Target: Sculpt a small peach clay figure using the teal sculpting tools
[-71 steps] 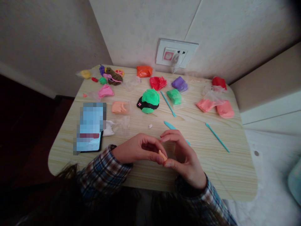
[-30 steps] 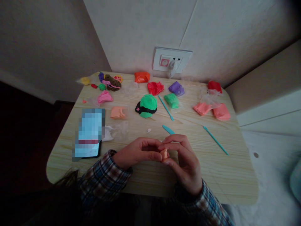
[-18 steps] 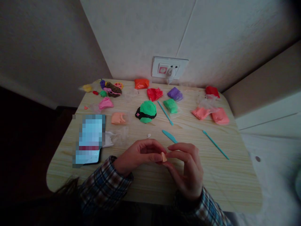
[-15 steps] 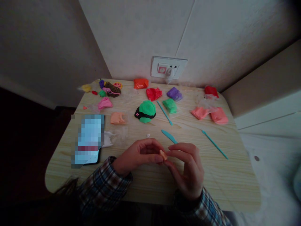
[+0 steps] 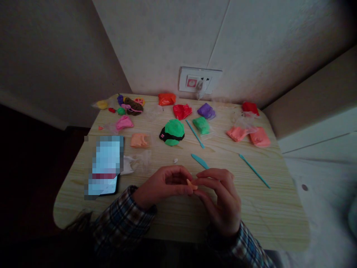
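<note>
A small piece of peach-coloured clay [image 5: 191, 185] is pinched between my two hands above the front of the table. My left hand [image 5: 169, 184] grips it from the left between thumb and fingers. From the right, the thumb and fingertips of my right hand [image 5: 223, 197] close on the same piece. Just beyond the hands lie a blue clay knife [image 5: 199, 160] and a tiny white bit [image 5: 175, 160]. Farther back rests a green and black clay shape [image 5: 174, 131] with a small pink mark. An opened peach clay pack [image 5: 139, 140] lies to the left.
A phone [image 5: 104, 163] with a blurred screen lies at the left by a white clay pack [image 5: 127, 165]. Thin blue tools [image 5: 254, 170] and several coloured clay packs [image 5: 206, 111] are spread over the table [image 5: 273, 219]. Small clay models [image 5: 133, 107] sit back left. A wall socket [image 5: 200, 80] is behind.
My right fingers have shifted slightly left and up against the peach clay. The piece now looks thinner and more pointed, or turned. Things on the table stay where they were.
</note>
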Demonstrator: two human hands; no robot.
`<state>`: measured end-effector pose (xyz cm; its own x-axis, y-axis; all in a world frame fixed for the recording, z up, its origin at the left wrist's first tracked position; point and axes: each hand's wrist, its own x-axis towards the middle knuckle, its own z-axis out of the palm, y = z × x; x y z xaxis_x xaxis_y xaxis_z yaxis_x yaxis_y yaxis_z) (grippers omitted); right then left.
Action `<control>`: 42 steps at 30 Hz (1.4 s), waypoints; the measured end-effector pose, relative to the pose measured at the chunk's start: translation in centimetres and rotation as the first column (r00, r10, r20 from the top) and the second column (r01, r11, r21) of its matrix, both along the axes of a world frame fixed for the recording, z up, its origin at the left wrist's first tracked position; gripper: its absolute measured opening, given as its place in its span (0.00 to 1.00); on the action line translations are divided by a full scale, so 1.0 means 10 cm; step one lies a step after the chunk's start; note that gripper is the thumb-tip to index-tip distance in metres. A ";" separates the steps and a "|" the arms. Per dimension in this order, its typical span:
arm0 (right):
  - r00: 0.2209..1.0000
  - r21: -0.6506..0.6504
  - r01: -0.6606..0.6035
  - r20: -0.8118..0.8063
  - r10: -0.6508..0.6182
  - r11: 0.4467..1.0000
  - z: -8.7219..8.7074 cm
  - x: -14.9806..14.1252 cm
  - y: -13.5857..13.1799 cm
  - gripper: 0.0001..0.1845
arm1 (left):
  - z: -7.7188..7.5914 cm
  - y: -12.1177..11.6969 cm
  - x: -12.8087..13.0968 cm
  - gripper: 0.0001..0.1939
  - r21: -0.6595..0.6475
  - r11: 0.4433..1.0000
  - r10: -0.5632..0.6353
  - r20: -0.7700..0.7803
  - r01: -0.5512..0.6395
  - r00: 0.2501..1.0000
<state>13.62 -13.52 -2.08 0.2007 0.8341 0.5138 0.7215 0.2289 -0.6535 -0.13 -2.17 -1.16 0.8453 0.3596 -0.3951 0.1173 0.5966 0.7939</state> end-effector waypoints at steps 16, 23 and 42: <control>0.942 -0.241 0.266 0.271 -0.198 0.933 -0.17 -0.01 0.12 0.02 | 0.07 0.10 -0.16 0.07 0.393 0.830 0.401 0.073 -0.396 0.913; 0.949 -0.255 0.253 0.251 -0.189 0.933 -0.16 0.00 0.12 0.03 | 0.07 0.10 -0.16 0.09 0.401 0.852 0.379 -0.032 -0.336 0.925; 0.962 -0.316 0.217 0.228 -0.149 0.924 -0.17 -0.01 0.13 0.01 | 0.01 0.06 -0.17 0.09 0.488 0.848 0.275 -0.072 -0.207 0.959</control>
